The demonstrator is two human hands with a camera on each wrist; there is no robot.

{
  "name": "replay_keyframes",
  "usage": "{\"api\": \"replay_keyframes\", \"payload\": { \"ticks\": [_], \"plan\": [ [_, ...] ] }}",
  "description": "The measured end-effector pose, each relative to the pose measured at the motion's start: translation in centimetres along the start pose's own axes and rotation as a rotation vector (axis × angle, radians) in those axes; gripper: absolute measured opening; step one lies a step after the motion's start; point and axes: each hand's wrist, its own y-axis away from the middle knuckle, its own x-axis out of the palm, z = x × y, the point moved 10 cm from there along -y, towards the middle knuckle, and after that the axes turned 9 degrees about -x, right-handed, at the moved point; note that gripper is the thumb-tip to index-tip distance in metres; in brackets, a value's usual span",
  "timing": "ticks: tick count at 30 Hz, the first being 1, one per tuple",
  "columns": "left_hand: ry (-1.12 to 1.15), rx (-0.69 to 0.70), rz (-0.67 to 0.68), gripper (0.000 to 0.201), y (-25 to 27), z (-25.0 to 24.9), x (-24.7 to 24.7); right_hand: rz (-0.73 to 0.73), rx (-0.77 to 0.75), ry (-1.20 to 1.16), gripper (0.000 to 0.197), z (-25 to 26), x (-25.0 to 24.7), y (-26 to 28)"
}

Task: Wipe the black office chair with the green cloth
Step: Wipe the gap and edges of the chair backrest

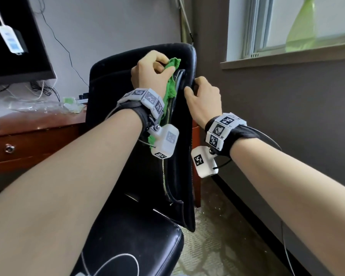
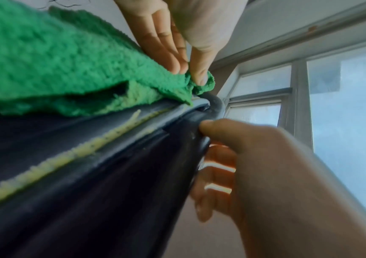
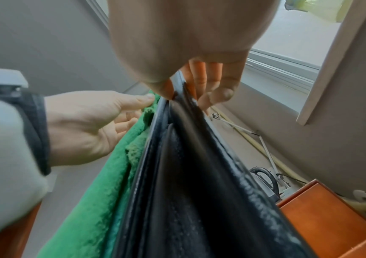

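The black office chair (image 1: 116,92) stands in front of me, its backrest upright and its seat (image 1: 131,242) below. My left hand (image 1: 153,68) pinches the green cloth (image 1: 170,84) near the top of the backrest, and the cloth hangs down along a seam. In the left wrist view the fingertips (image 2: 199,76) pinch the cloth (image 2: 56,61) at the chair's edge (image 2: 111,157). My right hand (image 1: 203,96) grips the right edge of the backrest, thumb in front and fingers behind. The right wrist view shows that hand (image 3: 191,83) around the black edge (image 3: 188,174), with the cloth (image 3: 93,209) alongside.
A wooden desk (image 1: 34,132) with a drawer, a dark monitor (image 1: 14,40) and loose cables stands to the left, close behind the chair. A grey wall with a window sill (image 1: 287,54) runs along the right. Patterned carpet (image 1: 217,246) lies between chair and wall.
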Motion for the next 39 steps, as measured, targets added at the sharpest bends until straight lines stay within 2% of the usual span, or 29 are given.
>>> {"api": "replay_keyframes", "payload": {
  "ticks": [3,8,14,19,24,27,31,35,39],
  "plan": [
    [-0.155,0.127,0.053,0.015,-0.1,-1.1,1.0,-0.009,-0.006,-0.02,0.024,0.1,0.0,-0.3],
    [-0.343,0.268,0.045,0.015,-0.1,-2.3,2.3,-0.009,-0.006,-0.029,0.02,0.0,0.0,-0.4],
    [-0.355,0.344,0.032,0.016,1.4,-2.1,2.2,-0.022,-0.005,-0.006,0.022,0.0,-0.1,-0.2],
    [-0.343,0.346,0.087,0.018,4.9,1.5,1.0,-0.005,-0.001,0.006,0.022,0.1,-0.1,-0.2],
    [-0.285,0.271,0.05,0.019,1.4,-0.6,0.8,-0.005,0.01,0.013,0.024,0.4,0.1,-0.1],
    [-0.28,0.254,0.067,0.017,-0.2,-1.8,2.3,0.008,-0.004,0.013,0.026,0.3,0.0,-0.1],
    [-0.205,0.224,0.02,0.023,2.7,0.3,1.9,0.016,-0.008,0.009,0.026,-0.1,-0.1,0.0],
    [-0.253,0.21,0.123,0.019,5.7,3.1,1.0,0.003,-0.01,-0.016,0.023,-0.1,-0.1,0.0],
    [-0.27,0.221,0.155,0.018,2.9,0.8,1.2,0.011,0.002,-0.002,0.024,0.2,0.2,0.2]
  ]
}}
